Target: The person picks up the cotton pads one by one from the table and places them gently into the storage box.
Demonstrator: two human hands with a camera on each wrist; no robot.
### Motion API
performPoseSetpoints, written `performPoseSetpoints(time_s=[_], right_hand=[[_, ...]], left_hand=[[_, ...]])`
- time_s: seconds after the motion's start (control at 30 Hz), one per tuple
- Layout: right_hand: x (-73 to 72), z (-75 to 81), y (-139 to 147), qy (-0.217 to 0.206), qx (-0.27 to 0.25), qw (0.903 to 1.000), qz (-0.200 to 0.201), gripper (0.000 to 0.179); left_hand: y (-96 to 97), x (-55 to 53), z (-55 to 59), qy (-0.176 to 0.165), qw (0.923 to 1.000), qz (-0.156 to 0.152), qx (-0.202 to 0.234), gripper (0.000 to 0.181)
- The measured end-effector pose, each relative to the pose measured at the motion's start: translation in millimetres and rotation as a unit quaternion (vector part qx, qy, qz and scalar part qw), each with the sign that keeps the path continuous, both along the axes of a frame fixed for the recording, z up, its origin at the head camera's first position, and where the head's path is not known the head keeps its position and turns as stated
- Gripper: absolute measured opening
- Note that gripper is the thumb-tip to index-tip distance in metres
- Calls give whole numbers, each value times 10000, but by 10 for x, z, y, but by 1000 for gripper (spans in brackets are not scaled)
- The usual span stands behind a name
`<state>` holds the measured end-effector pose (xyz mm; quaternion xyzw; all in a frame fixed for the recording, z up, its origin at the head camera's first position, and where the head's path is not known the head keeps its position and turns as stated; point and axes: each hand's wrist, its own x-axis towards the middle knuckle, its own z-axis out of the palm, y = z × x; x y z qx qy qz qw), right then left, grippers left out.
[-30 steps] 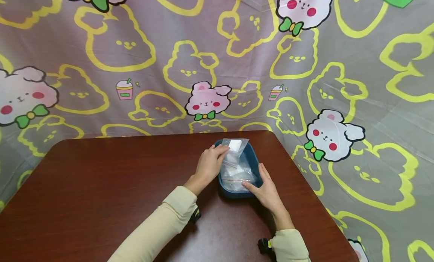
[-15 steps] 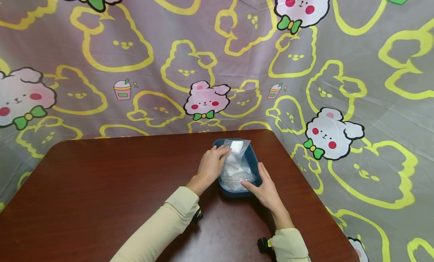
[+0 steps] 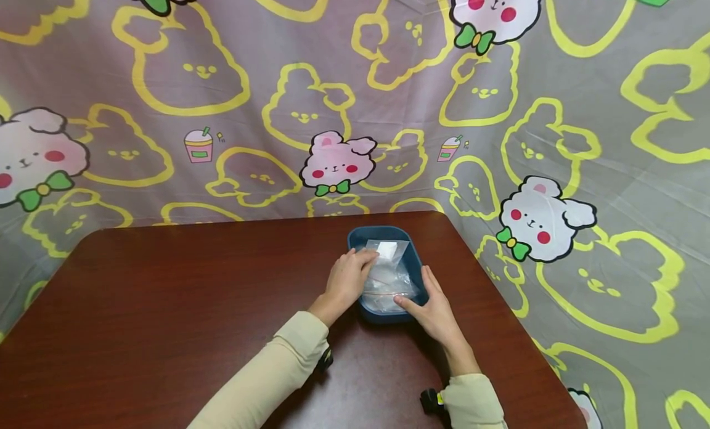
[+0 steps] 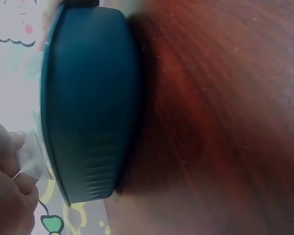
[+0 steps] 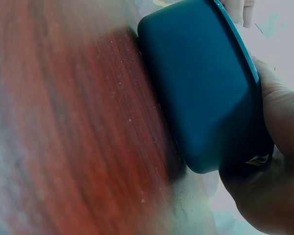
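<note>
A blue plastic bin (image 3: 413, 264) stands on the table with several clear zip bags (image 3: 384, 302) inside. My left hand (image 3: 346, 278) reaches over the bin's left rim and pinches a clear zip bag (image 3: 388, 251) with a white piece in it. In the left wrist view, a clear corner of the bag (image 4: 32, 155) shows between thumb and fingers, above the rim. My right hand (image 3: 437, 309) grips the bin's near right side, thumb over the rim and fingers along the outer wall. The right wrist view shows that hand (image 5: 284, 142) against the bin (image 5: 201, 83).
The brown wooden table (image 3: 166, 312) extends far to the left of the bin. A cartoon-print cloth (image 3: 233, 108) hangs behind the table and along its right side. The bin stands near the table's far right corner.
My left hand has drawn slightly toward me with the zip bag, which now lies lower and farther inside the bin. The right hand keeps its place on the bin.
</note>
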<state>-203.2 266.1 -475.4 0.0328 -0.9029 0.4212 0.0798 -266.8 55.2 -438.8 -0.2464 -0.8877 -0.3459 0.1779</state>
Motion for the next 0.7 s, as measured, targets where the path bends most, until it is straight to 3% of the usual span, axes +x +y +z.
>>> performPoseSetpoints(time_s=[0.23, 0.7], right_hand=[[3, -2, -17, 61, -4, 10000, -37, 103], [-3, -19, -7, 109, 1, 9999, -46, 103]], left_hand=[[19, 13, -102, 40, 9998, -49, -180, 25], [-3, 26, -144, 15, 9999, -20, -145, 24]])
